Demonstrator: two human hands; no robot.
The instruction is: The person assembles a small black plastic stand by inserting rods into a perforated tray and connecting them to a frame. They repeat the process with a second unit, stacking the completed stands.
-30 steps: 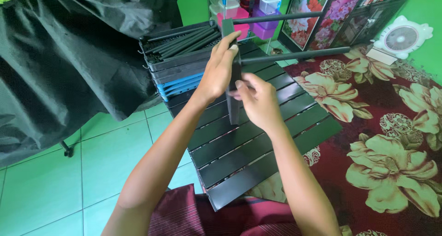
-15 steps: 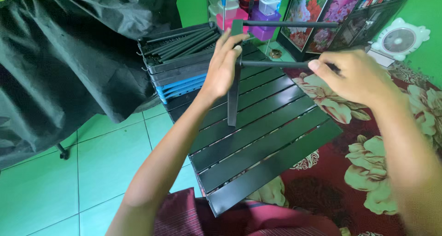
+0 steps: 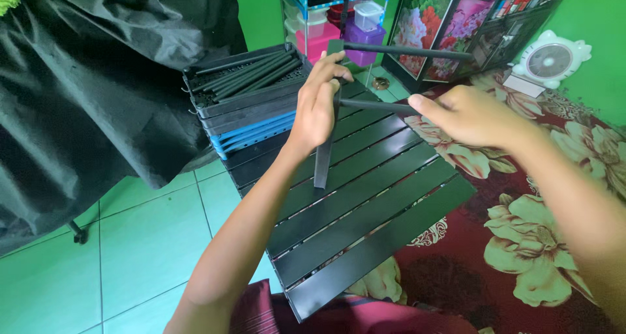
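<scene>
A big black cloth [image 3: 98,99] is seen hanging far to the left of the fingers, over a green tiled floor [image 3: 130,243]. A dark red rug with pale flowers [image 3: 521,243] is spread out under and to the right of the right fingers.

A black slatted panel [image 3: 365,223] is laid flat right below both sets of fingers. A stack of black and blue trays [image 3: 248,106] is found just to the left of the left fingers, and thin black rods [image 3: 251,73] are kept in the top tray.

A black frame piece [image 3: 324,148] is held up on end over the panel. Its flat bar is gripped by the left hand [image 3: 317,102], with the fingers [image 3: 324,67] curled around the top of it and pressed close together. Two thin black legs are seen sticking out from the bar to the right. The lower leg [image 3: 378,106] is pinched by the right hand [image 3: 473,116], with the thumb on top and the other fingers tucked under it. The upper leg [image 3: 404,50] is left free above the right fingers.

A small white fan [image 3: 549,60] is set on the rug, well beyond the right fingers. Pink and purple plastic boxes [image 3: 339,37] are stacked on a shelf just past the left fingertips.
</scene>
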